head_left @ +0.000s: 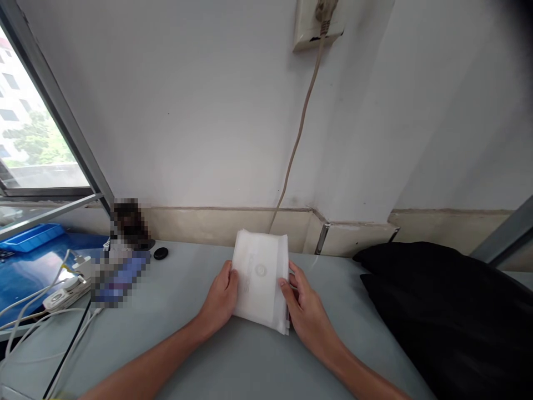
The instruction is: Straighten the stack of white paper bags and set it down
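A stack of white, translucent plastic bags (260,278) is held upright, tilted a little, above the grey table. A faint round mark shows on its front, and its edges look layered. My left hand (220,291) grips the left edge with the thumb on the front. On the other side, my right hand (306,308) is closed round the right edge, its thumb also on the front face. The fingers behind the stack are partly hidden. Whatever lies inside the bags cannot be made out.
On the grey table (200,366), a black cloth (449,311) lies at the right. A small round black object (160,253) is near the wall. White cables and a power strip (66,294) crowd the left, beside a blue tray (31,238). A cord (300,125) hangs from the wall socket (303,25).
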The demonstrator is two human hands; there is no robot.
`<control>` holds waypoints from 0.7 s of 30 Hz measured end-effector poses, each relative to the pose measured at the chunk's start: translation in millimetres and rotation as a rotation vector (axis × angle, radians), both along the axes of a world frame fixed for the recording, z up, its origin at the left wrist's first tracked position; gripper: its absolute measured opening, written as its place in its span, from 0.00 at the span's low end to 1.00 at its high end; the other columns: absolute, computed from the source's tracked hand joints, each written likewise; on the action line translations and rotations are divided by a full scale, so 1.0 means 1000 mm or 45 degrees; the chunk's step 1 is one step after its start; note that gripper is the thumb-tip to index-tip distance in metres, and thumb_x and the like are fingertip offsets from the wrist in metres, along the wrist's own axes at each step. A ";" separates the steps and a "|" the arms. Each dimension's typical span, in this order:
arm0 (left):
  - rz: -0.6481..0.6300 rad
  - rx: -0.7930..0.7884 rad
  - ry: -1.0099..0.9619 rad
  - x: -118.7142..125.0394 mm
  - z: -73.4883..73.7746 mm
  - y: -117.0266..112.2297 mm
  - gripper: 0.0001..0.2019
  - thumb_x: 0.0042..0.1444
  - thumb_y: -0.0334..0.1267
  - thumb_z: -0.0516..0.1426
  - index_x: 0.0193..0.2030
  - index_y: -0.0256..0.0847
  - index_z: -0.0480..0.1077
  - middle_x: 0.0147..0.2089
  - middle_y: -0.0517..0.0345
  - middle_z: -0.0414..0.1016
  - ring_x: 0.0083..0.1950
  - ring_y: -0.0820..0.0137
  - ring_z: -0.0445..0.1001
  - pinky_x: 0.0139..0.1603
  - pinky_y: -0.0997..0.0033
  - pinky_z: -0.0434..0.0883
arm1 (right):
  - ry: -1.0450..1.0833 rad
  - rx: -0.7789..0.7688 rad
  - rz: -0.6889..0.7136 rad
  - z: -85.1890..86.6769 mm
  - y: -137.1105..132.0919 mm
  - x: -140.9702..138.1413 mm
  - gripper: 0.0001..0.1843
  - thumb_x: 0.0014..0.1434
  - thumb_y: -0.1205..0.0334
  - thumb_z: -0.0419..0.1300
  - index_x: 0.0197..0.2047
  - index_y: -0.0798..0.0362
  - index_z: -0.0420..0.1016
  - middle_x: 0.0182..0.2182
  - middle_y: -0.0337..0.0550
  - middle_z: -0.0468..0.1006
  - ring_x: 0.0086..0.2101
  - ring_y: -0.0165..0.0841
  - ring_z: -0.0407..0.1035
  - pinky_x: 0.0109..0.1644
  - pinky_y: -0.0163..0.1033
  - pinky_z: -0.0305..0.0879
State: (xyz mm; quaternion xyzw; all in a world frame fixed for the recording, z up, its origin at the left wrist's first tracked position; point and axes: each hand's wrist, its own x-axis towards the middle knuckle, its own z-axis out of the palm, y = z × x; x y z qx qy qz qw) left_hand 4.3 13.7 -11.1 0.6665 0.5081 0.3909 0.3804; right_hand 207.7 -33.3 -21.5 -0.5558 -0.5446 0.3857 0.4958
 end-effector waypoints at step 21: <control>-0.033 0.044 -0.224 0.000 0.003 0.006 0.23 0.72 0.56 0.47 0.38 0.40 0.70 0.37 0.56 0.72 0.40 0.64 0.68 0.43 0.66 0.67 | -0.116 0.016 -0.026 0.001 0.004 0.003 0.33 0.69 0.42 0.50 0.72 0.49 0.63 0.58 0.48 0.81 0.53 0.46 0.77 0.56 0.50 0.73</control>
